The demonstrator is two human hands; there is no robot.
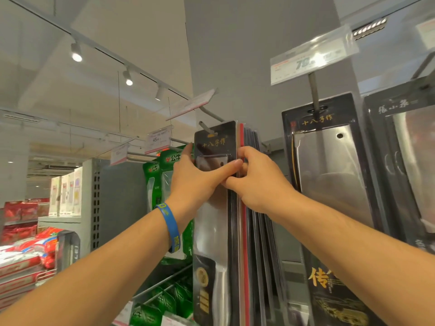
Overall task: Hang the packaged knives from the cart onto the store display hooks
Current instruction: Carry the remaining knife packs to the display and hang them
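A black packaged cleaver (pixel 215 142) hangs at the front of a grey display hook (pixel 204 126), with several more packs (pixel 251 220) stacked behind it on the same hook. My left hand (pixel 200 177) lies on the front pack, thumb stretched across its face and fingers at its left edge. My right hand (pixel 256 182) grips the right edge of the stack, fingers curled round the packs. Both arms reach up from the bottom of the view. No cart is in view.
A second cleaver pack (pixel 329 175) hangs on the hook to the right under a price tag (pixel 313 56). A third pack (pixel 404 161) is at the far right. Green packaged goods (pixel 164 180) hang to the left. Red bags (pixel 21 252) fill shelves at lower left.
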